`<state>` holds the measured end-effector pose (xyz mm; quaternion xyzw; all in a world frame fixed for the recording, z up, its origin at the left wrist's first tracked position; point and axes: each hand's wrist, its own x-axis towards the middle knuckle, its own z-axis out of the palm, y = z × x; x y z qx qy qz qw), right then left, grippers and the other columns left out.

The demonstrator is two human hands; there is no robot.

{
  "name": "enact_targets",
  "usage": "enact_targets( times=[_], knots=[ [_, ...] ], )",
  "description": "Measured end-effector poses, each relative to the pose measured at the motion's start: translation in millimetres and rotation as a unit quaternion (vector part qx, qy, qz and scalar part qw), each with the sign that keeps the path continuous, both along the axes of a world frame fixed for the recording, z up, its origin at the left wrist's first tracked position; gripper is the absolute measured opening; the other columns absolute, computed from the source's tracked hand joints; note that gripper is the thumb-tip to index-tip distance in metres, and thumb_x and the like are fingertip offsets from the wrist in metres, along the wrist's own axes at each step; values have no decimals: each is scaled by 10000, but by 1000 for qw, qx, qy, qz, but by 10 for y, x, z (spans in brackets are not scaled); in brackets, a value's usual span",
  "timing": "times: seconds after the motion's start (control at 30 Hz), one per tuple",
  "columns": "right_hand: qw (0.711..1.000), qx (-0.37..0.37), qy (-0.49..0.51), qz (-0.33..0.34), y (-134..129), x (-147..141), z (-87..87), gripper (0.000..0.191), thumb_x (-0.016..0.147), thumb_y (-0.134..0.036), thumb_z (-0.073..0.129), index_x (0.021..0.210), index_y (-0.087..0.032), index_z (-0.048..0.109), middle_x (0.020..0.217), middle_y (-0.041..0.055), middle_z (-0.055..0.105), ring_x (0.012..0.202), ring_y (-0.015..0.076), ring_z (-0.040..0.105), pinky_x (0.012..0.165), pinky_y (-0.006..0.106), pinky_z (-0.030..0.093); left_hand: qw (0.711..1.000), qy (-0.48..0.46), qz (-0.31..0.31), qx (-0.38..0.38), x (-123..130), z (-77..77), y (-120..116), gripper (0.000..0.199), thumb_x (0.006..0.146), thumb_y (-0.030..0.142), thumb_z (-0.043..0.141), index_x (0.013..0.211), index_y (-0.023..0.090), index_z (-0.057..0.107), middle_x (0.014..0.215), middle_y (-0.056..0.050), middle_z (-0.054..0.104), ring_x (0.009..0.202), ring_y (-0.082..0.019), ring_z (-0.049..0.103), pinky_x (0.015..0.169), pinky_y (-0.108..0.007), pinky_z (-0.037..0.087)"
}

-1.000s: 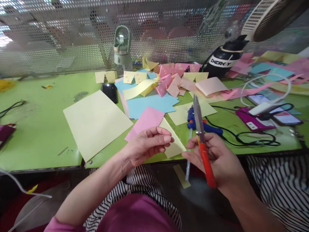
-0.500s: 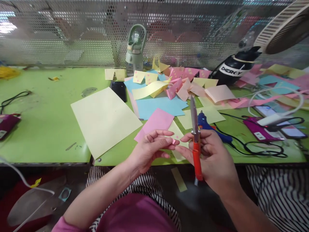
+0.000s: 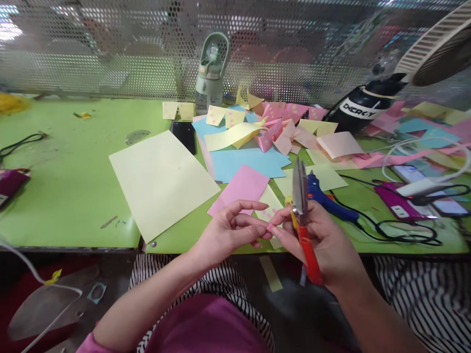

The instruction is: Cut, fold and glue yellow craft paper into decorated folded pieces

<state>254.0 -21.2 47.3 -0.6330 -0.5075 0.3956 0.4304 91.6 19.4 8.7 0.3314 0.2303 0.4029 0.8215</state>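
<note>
Red-handled scissors (image 3: 309, 255) rest in my right hand (image 3: 326, 240), their blades pointing up. The thumb and a finger of that hand also pinch a tiny pink piece of paper (image 3: 270, 227). My left hand (image 3: 233, 230) meets it there, its thumb and fingertips at the same piece, the index finger stretched out. Behind the hands lie a pink sheet (image 3: 243, 189) and a pale yellow strip with pink dots (image 3: 269, 201). A large pale yellow sheet (image 3: 164, 184) is to the left. The blue glue gun (image 3: 331, 203) lies just beyond my right hand.
A green bottle (image 3: 209, 81), a black phone (image 3: 184, 136) and cut coloured papers (image 3: 250, 162) are at the back. On the right are a black "ENERGY" bottle (image 3: 362, 105), a fan (image 3: 441, 49), cables and a purple packet (image 3: 397, 201).
The scissors have tilted and their blades show broader. The tiny pink piece now sits between the fingertips of both hands, nearer the right. The view has shifted slightly.
</note>
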Motion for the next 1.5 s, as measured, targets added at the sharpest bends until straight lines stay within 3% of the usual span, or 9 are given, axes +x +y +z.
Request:
enact_targets(
  times=[0.1,0.23,0.37,0.53,0.7,0.83,0.93,1.23,1.5],
  knots=[
    [999,-13,5,46,6,28,39,290,709,-351,783,856,-255,552,735,-43,607,548,99,540,511,220,488,1000,-13,-20,17,-18,-18,-2,302,742,142,817,1016,171,693,818,-22,775,728,-105,710,649,-181,545],
    [996,-39,31,80,29,93,24,391,643,-352,822,889,-260,532,748,-41,591,581,104,559,526,216,502,998,-18,-47,40,-46,-7,-23,277,751,120,804,1012,173,728,873,-28,774,799,-108,718,737,-201,559],
    [998,-34,36,50,1,58,-1,377,656,-383,797,853,-253,503,753,-40,573,566,98,537,532,226,501,998,6,-48,41,-59,2,-48,150,750,169,814,881,153,744,850,-28,757,774,-97,699,757,-209,552],
    [998,-44,34,1,-93,32,15,411,625,-403,810,862,-260,507,730,-50,552,574,110,526,531,234,493,999,28,-24,-5,-40,16,-47,214,686,238,869,754,139,692,703,-1,697,610,-64,616,584,-165,490],
    [990,-72,-118,18,-248,258,-30,509,596,-452,819,963,-269,518,721,-30,605,561,155,565,518,272,518,994,-36,7,-105,-5,71,-26,244,665,253,881,758,135,690,716,-4,688,625,-69,638,524,-131,480],
    [958,-40,-281,32,-393,467,-147,544,620,-501,792,1039,-266,536,756,2,658,591,198,638,544,294,546,987,-73,23,-144,18,104,-10,223,662,208,879,753,125,693,687,4,697,593,-53,649,545,-105,518],
    [937,-15,-346,37,-472,557,-228,593,633,-552,778,1093,-259,546,829,42,694,660,236,686,582,317,562,983,-81,31,-162,43,110,-11,207,671,193,870,771,120,704,668,8,699,585,-49,661,569,-94,541],
    [924,-4,-380,29,-503,572,-195,551,635,-589,766,1061,-284,594,810,40,721,651,265,700,520,330,544,991,-61,34,-118,138,92,-76,212,684,229,864,770,127,699,714,-13,699,653,-85,677,551,-121,537],
    [936,-4,-350,28,-517,583,-179,498,630,-575,775,1002,-290,606,723,12,708,563,243,673,474,326,527,992,-47,36,-108,183,74,-89,238,685,262,861,766,136,677,687,-10,681,652,-98,667,577,-160,548]
  ],
)
